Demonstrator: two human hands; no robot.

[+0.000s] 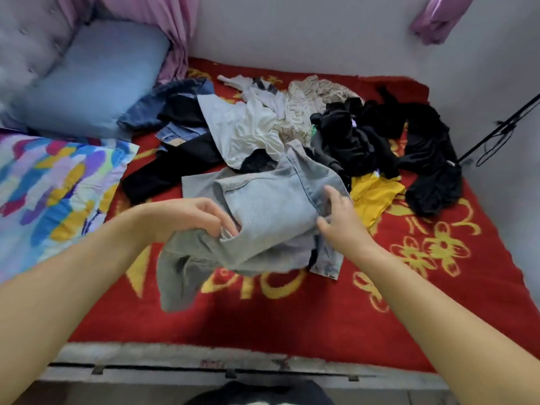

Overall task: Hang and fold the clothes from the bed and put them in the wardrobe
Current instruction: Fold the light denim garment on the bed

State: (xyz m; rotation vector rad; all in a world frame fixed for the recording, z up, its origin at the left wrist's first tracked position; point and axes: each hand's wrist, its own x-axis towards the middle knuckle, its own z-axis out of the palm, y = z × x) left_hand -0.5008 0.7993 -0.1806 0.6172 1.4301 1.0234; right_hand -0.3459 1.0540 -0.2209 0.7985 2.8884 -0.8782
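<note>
A light grey-blue denim garment [263, 211] lies crumpled on the red bed cover [292, 323], near the front of a pile of clothes. My left hand [193, 217] grips its left edge with curled fingers. My right hand [339, 217] pinches its right seam between thumb and fingers. Behind it lie white and cream tops [257, 127], dark blue jeans [166, 109], black garments [388, 141] and a yellow piece [374, 197]. The wardrobe is out of view.
A blue pillow [96, 80] and a multicoloured pillow [49, 185] sit at the left. A black stand with a wire hanger [496, 135] leans by the right wall. Purple curtains [175, 33] hang at the back. The bed's front edge [233, 366] is close to me.
</note>
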